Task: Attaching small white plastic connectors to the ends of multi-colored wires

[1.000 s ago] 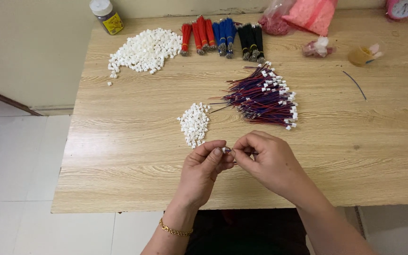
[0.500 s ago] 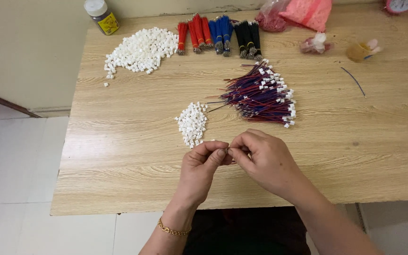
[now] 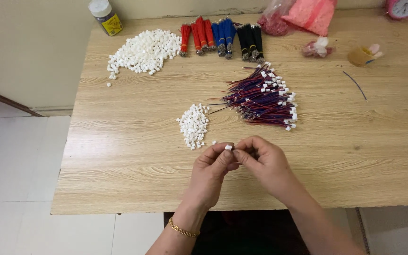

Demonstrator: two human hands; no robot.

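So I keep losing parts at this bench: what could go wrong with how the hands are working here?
The tiny white connector is pinched between the left hand and the right hand above bare table; a slip could send it bouncing off the near edge. The small pile of white connectors lies close by, so a sweeping wrist might scatter it.

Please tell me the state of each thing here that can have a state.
left hand: pinching small white connector
right hand: fingertips closed at the connector
jar: upright, lid on
pink bag: lying, full
wire bundle: loose, fitted with connectors
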